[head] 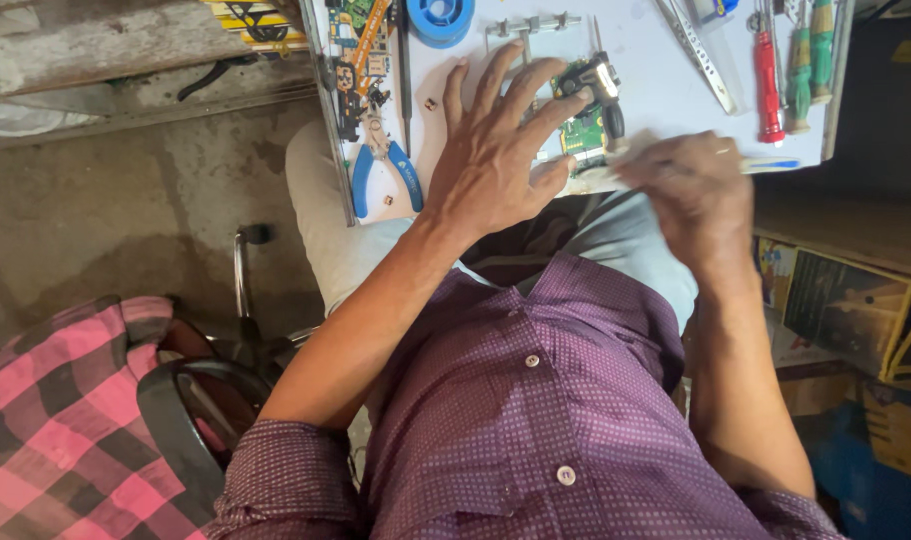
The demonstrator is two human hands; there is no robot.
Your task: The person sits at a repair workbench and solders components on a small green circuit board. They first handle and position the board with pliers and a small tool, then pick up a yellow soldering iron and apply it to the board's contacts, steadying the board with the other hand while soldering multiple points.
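My left hand [495, 150] lies flat with fingers spread on a small green circuit board [587, 132] at the near edge of the white work table [655, 70]. A black component sits on the board's far end. My right hand [690, 185] is closed around a thin tool with a pale blue handle [770, 165], its tip pointing left toward the board. The right hand is blurred.
Blue-handled pliers [385, 165] lie left of my left hand. A blue solder spool [441, 18] sits at the table's far side. Screwdrivers [787, 70] and metal tweezers [697, 52] lie at the right. Cardboard boxes [845, 300] stand lower right, a pink checked cloth [55, 420] lower left.
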